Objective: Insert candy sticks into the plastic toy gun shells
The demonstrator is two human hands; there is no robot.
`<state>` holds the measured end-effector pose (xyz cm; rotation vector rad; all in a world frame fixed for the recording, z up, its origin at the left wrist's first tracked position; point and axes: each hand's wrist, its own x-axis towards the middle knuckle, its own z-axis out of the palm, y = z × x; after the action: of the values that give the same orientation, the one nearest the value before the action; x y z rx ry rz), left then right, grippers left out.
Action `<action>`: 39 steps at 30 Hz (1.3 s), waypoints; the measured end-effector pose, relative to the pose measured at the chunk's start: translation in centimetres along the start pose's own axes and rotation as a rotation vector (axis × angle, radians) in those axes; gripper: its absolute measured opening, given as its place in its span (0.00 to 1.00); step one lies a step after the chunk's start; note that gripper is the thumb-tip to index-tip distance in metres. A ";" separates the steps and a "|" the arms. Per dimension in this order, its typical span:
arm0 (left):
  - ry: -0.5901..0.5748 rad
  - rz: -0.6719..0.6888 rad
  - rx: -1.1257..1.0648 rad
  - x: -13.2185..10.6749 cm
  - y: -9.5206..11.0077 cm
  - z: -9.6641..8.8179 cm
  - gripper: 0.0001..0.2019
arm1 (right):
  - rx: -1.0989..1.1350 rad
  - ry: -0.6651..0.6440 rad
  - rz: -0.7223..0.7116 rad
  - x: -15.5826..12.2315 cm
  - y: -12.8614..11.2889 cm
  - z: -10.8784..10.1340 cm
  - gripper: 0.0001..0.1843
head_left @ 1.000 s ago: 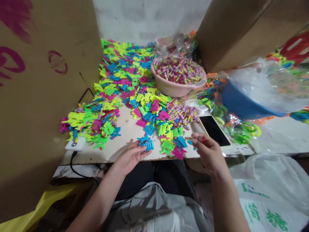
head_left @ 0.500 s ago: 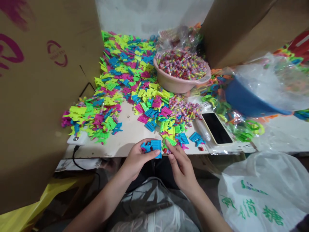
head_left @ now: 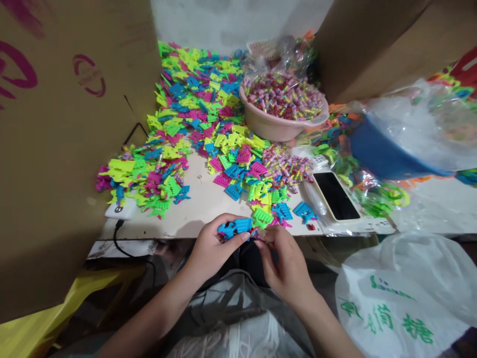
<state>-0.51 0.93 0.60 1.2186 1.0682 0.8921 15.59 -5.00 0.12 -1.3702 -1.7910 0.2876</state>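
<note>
My left hand [head_left: 219, 239] is closed around a blue plastic toy piece [head_left: 234, 227] with a ridged, slatted end, its thumb pressed on the near edge. Close against that end, my right hand [head_left: 285, 256] pinches a small pink-and-red wrapped tube [head_left: 256, 233]; fingers cover most of it. A bright green slatted piece [head_left: 262, 217] lies on the table just beyond my fingertips. Blue pieces [head_left: 283, 211] rest to its right. Further back, a loose heap of the small wrapped tubes [head_left: 286, 164] spreads beside mixed yellow, green, pink and blue toy pieces [head_left: 238, 166].
A pink basin [head_left: 264, 127] full of wrapped tubes stands behind. Phone [head_left: 336, 196] and blue basin [head_left: 391, 154] are to the right. Cardboard boxes [head_left: 74, 164] flank the table [head_left: 208, 209]. A white printed bag [head_left: 402, 293] is at lower right; a cable [head_left: 115, 243] hangs left.
My right fingers have drawn in from the green piece to the slatted end of the blue piece, bringing the small tube against it. The view has shifted slightly.
</note>
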 end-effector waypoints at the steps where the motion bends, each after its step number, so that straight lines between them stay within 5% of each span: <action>1: 0.001 0.012 0.024 -0.1 0.0 0.0 0.09 | -0.010 -0.012 -0.013 0.1 -0.1 0.0 0.06; 12: 0.085 0.363 0.406 -1.7 -0.9 -0.6 0.02 | -0.126 -0.067 0.027 -0.5 -0.7 1.3 0.10; 16: 0.062 0.318 0.412 -2.0 -0.8 -0.9 0.02 | 0.058 -0.086 -0.002 -0.2 -0.1 1.1 0.09; 22: -0.033 0.206 0.384 -1.8 -1.0 -1.7 0.01 | 0.244 -0.293 -0.001 0.4 1.1 0.4 0.07; 29: -0.119 0.045 0.346 -1.1 -1.0 -2.5 0.04 | 0.360 -0.334 0.015 0.2 2.5 1.3 0.06; 34: -0.062 -0.018 0.242 -1.1 -1.6 -2.2 0.07 | 0.230 -0.253 0.011 0.1 1.3 1.8 0.08; 39: 0.071 0.081 0.219 -1.7 -2.2 -1.4 0.03 | -0.124 -0.128 0.015 -0.2 -0.9 2.5 0.11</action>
<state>-2.40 -0.63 -1.32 1.4293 1.2044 0.9028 13.15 -4.72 -0.96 -1.4813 -1.9320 0.2824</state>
